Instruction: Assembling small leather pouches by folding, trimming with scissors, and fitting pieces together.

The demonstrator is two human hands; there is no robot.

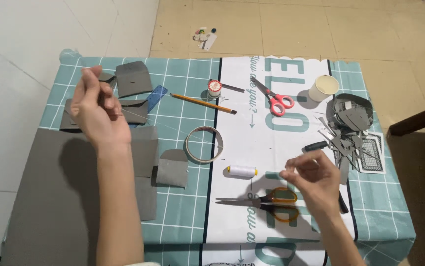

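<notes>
My left hand (96,111) is raised over the left side of the table, with thumb and fingers pinched together. A very thin pale thread (143,118) runs from it toward the right. My right hand (311,175) hovers at the right with its fingertips pinched, apparently on the thread's other end, though the strand is too fine to follow there. Below and between the hands lie a white thread spool (242,171) and orange-handled scissors (266,202). Under my left forearm lies a large grey sheet (50,197), with a small grey folded pouch (172,168) beside it.
On the teal grid tablecloth (183,221) lie a tape ring (203,144), a pencil (202,103), a small spool (214,88), red-handled scissors (274,98), a blue ruler (156,96) and grey pouches (133,78). A paper cup (323,87), grey scraps (350,113) and a playing card (371,153) sit at right.
</notes>
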